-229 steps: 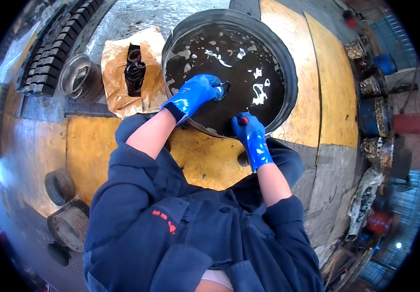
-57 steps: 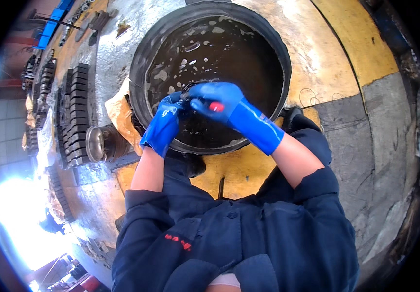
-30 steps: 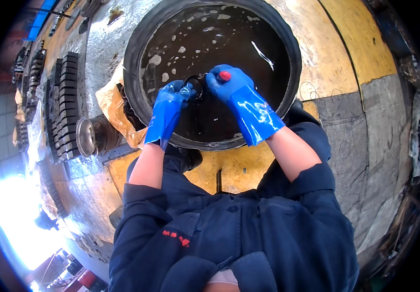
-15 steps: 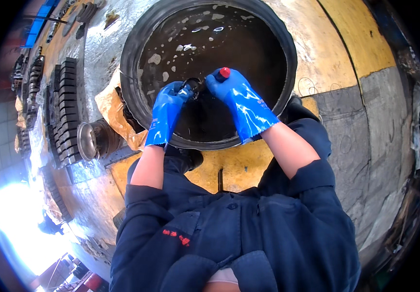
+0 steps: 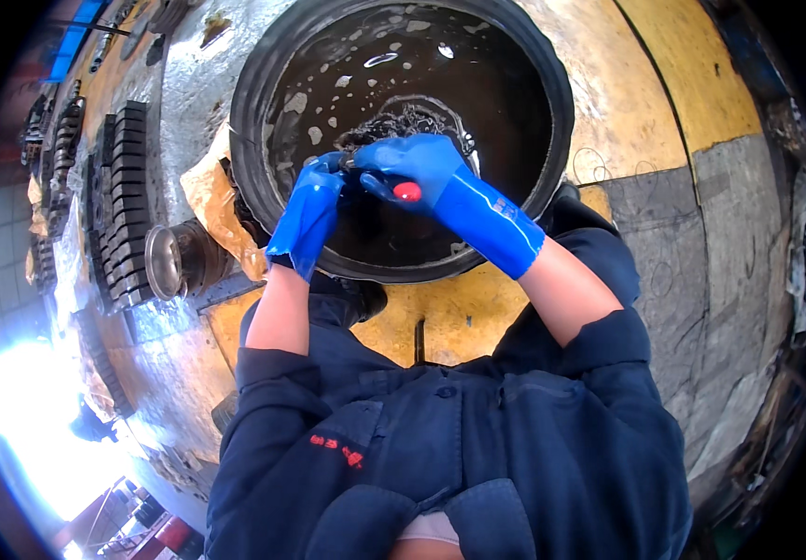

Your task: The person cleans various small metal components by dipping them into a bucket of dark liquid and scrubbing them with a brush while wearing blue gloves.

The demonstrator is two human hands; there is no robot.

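Both hands wear blue rubber gloves and are above a wide black tub [image 5: 554, 112] of dark liquid. My left hand [image 5: 323, 182] is closed on a small dark part [image 5: 347, 161], mostly hidden by the gloves. My right hand [image 5: 417, 168] is wrapped round a red-ended handle [image 5: 407, 191] and presses close against the part. The tool's working end is out of sight under the glove. Just beyond the hands, the dark liquid [image 5: 505, 140] is splashed and rippled; pale patches of foam float farther off.
Left of the tub lie crumpled brown paper [image 5: 205, 196] and a round metal cylinder [image 5: 168, 263]. A row of dark ribbed blocks [image 5: 129, 205] stands farther left. Worn yellow boards [image 5: 468, 322] and grey sheets [image 5: 655, 224] cover the floor around my legs.
My right hand has swung left across to my left hand, tilting the handle so its red end points toward me. Ripples and splashes have appeared in the liquid beyond.
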